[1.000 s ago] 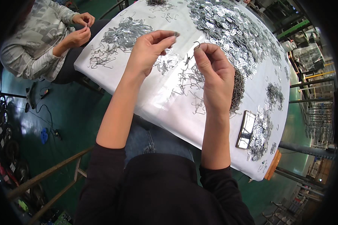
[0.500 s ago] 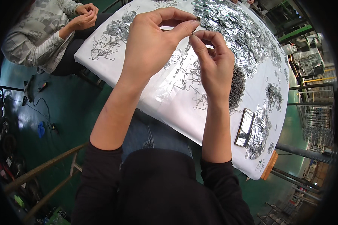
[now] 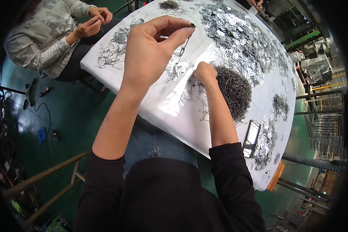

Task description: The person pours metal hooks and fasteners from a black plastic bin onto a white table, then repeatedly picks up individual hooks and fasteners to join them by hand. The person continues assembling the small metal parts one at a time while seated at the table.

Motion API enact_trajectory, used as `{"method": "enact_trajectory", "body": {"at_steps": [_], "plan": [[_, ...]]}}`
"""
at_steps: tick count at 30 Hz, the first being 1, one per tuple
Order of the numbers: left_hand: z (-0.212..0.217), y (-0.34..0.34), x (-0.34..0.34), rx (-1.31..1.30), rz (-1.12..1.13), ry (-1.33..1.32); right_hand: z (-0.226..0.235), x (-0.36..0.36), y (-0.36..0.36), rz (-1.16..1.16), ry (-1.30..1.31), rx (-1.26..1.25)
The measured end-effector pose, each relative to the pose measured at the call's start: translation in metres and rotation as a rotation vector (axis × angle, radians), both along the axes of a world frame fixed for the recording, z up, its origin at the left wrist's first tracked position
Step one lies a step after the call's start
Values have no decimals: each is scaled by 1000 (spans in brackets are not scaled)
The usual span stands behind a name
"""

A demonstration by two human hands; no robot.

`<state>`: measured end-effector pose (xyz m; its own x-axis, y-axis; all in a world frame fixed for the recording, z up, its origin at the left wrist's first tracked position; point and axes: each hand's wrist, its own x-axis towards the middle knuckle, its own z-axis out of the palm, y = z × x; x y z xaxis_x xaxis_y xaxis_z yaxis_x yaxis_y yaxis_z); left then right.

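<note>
Metal (image 3: 193,25) in L hand (image 3: 145,58), co-worker's top (image 3: 42,40) prob. lettered

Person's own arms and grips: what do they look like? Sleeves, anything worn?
Left sleeve and right sleeve: plain black, ending partway along the forearms, bare beyond. Left grip and right grip are bare hands. No gloves, watch, cables or markings show.

The left grip (image 3: 145,54) is held raised, its thumb (image 3: 179,38) and forefinger (image 3: 174,21) pinched close at the tips. The right grip (image 3: 205,72) is held lower, its back turned up, its fingertips hidden. Both bare forearms are stretched forward, the left forearm (image 3: 116,120) slanted rightward, the right forearm (image 3: 221,120) slightly leftward.
</note>
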<state>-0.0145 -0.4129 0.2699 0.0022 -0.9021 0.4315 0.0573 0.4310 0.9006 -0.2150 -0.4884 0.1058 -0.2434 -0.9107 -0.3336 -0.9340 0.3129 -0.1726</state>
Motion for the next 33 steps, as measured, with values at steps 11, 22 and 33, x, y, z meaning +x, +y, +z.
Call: {"method": "enact_trajectory", "body": {"at_steps": [11,22,33], "plan": [[-1,9,12,48,-32,-14,151,42,78,186,-1635,-515],[8,19,3,34,12,-25,193,59,103,122,-1634,-648],[-24,16,3,-155,19,121,190,70,113,193,-1609,-854]]}}
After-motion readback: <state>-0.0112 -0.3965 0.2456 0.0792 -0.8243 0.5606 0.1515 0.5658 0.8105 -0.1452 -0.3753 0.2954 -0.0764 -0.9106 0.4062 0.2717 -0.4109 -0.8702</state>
